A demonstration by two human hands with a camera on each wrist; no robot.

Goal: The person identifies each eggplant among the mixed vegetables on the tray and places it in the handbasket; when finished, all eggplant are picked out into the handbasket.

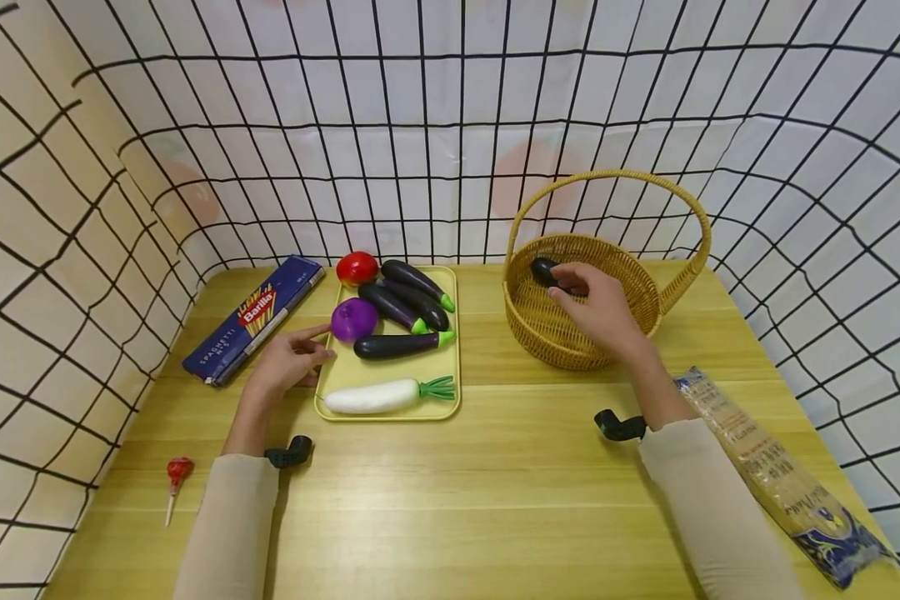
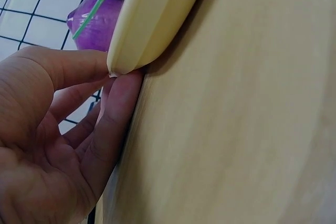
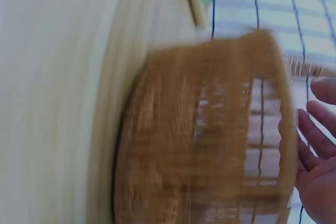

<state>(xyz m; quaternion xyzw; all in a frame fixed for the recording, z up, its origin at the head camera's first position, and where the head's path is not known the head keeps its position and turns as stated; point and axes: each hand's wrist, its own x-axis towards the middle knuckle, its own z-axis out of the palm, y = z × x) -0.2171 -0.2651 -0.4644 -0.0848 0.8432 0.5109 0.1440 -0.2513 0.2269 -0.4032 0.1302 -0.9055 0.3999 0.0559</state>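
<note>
My left hand [image 1: 292, 362] pinches the left rim of a yellow tray [image 1: 390, 417] between thumb and fingers; the left wrist view shows this grip close up. On the tray lie several eggplants [image 1: 403, 345], a purple onion [image 1: 355, 320], a red tomato [image 1: 357, 268] and a white radish [image 1: 375, 397] with green leaves. My right hand [image 1: 596, 304] hovers over a wicker basket [image 1: 570, 357], its fingers loosely bent. Beneath its fingertips, inside the basket, is a dark eggplant [image 1: 543, 272], partly hidden by the hand. The right wrist view shows nothing between the fingers [image 3: 317, 129].
The basket's tall handle [image 1: 615, 174] arches above it. A blue spaghetti box [image 1: 255, 319] lies left of the tray, and a red lollipop [image 1: 178, 471] nearer the front. A bag of pasta [image 1: 772, 467] lies at the right. Black wire grid [image 1: 461, 150] encloses the table.
</note>
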